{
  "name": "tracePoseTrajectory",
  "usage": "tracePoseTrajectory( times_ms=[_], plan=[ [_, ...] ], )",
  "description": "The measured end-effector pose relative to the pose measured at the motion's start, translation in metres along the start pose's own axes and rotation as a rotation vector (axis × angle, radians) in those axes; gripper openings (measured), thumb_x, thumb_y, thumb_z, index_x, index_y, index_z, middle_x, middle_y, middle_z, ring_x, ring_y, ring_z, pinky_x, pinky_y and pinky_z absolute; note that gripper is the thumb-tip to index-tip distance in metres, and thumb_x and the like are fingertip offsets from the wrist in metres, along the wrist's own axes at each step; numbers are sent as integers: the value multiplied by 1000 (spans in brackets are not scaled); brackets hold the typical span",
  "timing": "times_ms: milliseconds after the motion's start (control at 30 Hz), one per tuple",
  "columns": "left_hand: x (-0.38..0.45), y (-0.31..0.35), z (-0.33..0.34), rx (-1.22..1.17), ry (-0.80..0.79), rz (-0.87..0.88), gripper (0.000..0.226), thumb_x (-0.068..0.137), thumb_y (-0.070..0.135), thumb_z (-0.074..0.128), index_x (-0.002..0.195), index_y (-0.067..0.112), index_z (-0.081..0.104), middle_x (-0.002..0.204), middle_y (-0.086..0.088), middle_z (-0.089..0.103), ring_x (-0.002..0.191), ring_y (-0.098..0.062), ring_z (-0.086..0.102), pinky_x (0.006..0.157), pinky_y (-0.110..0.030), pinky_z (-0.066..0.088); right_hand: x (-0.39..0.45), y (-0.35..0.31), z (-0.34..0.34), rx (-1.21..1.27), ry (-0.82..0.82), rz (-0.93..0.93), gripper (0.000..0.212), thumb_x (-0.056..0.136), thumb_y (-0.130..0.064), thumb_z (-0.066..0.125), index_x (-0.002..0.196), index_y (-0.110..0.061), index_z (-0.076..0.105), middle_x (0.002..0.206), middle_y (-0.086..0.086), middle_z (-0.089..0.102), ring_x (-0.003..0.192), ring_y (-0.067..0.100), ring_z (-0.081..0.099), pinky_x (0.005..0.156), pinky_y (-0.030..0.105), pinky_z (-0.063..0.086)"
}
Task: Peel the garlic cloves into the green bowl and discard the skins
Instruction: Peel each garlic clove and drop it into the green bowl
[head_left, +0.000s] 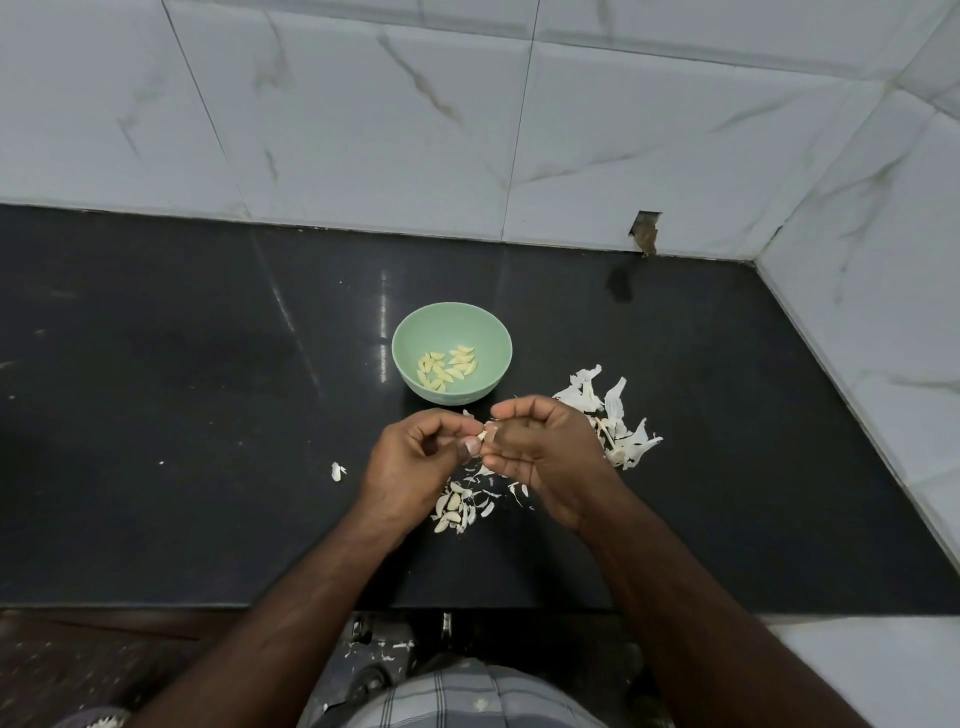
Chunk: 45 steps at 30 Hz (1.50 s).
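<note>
Both forearms reached forward from the bottom of the view and met over the black countertop (182, 415), just in front of the green bowl (410, 332). The left hand (410, 457) was turned with its back toward the camera, its fingers curled inward and its thumb lying across toward the right, the thumbnail showing pale. The right hand (545, 452) faced it, wrist bent, its fingers curled over from above and its thumb coming up from below. Between the two sets of fingertips sat a single garlic clove (487, 434), small and mostly hidden; both hands pinched it, and a bit of pale skin stood out at its edge. How much of it was still covered could not be told.

The bowl stood upright on the countertop and held a cluster of peeled cloves (447, 368), yellowish and lying on its bottom. Under and just behind the hands lay a small heap of unpeeled cloves (453, 512) mixed with thin scraps. To the right of the right hand, a looser pile of white skins (613, 421) was spread on the countertop, partly covered by that hand. One stray skin fragment (337, 471) lay apart to the left of the left hand.
</note>
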<state>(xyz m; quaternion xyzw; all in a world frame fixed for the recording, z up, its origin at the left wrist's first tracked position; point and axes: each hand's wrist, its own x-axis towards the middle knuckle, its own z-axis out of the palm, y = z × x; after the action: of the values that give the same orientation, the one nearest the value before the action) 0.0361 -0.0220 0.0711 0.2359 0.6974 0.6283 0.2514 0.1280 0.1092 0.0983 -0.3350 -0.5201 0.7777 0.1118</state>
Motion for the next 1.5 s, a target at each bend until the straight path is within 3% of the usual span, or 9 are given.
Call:
tracePoseTrajectory(
  times_ms=[267, 533, 733, 867, 933, 1000, 1233, 1367, 1500],
  plan=[
    [-1, 2, 0, -22, -41, 2, 25, 82, -4, 76, 88, 19, 76, 79, -2, 76, 76, -10, 72, 73, -20, 57, 2, -1, -1, -149, 10, 3, 25, 79, 14, 61, 96, -4, 61, 67, 14, 64, 55, 18, 58, 61, 33, 52],
    [-2, -1, 2, -29, -15, -8, 18, 84, -1, 76, 87, 16, 75, 79, -3, 76, 74, -10, 70, 72, -22, 58, 3, 6, 5, -370, 61, -150, 17, 82, 6, 61, 87, -10, 60, 58, 3, 59, 48, 14, 51, 49, 25, 46],
    [0, -2, 0, -169, 47, -50, 10, 87, -2, 72, 95, 3, 72, 77, -13, 74, 66, -14, 66, 69, -22, 55, 11, 13, -13, -648, 172, -267, 12, 81, -12, 65, 84, -23, 70, 60, -9, 63, 55, 8, 55, 61, 30, 48],
    [2, -2, 1, -167, 48, -47, 11, 87, -2, 72, 94, 6, 73, 77, -12, 73, 66, -13, 65, 68, -21, 54, 9, 7, -23, -918, 187, -362, 18, 95, -25, 63, 89, -12, 74, 78, 4, 71, 73, 17, 65, 72, 34, 52],
    [1, -2, 3, -149, 45, -52, 13, 86, -3, 73, 93, 7, 73, 76, -9, 73, 66, -12, 67, 68, -20, 54, 7, 3, -21, -840, 175, -393, 7, 91, -22, 70, 89, -19, 75, 78, -4, 71, 72, 8, 65, 71, 30, 53],
    [2, -1, 4, -151, 39, -64, 13, 84, -4, 75, 92, 6, 73, 74, -6, 72, 68, -13, 68, 67, -20, 55, 3, 0, -15, -639, 80, -372, 14, 86, -13, 75, 95, -24, 74, 75, -11, 71, 67, -1, 64, 68, 20, 51],
    [2, 2, 5, -72, 17, -31, 8, 85, -4, 74, 89, 2, 73, 70, -7, 72, 62, -9, 65, 62, -18, 52, 4, -2, -2, -486, 2, -365, 26, 78, 6, 70, 86, -19, 71, 78, 11, 71, 65, 10, 61, 64, 22, 51],
    [1, 3, 2, -64, -2, -39, 11, 88, -4, 71, 89, 6, 74, 72, -11, 73, 63, -12, 65, 64, -21, 55, 4, 0, -3, -453, -44, -391, 29, 78, 10, 67, 84, -18, 71, 75, 5, 66, 69, 12, 59, 66, 25, 51],
    [2, 2, 0, -132, -7, -81, 13, 89, -4, 69, 91, 8, 74, 72, -13, 73, 61, -15, 65, 64, -23, 55, 4, 2, -3, -441, -51, -399, 30, 79, 10, 66, 86, -18, 70, 81, 15, 68, 71, 14, 60, 69, 29, 53]
  ],
)
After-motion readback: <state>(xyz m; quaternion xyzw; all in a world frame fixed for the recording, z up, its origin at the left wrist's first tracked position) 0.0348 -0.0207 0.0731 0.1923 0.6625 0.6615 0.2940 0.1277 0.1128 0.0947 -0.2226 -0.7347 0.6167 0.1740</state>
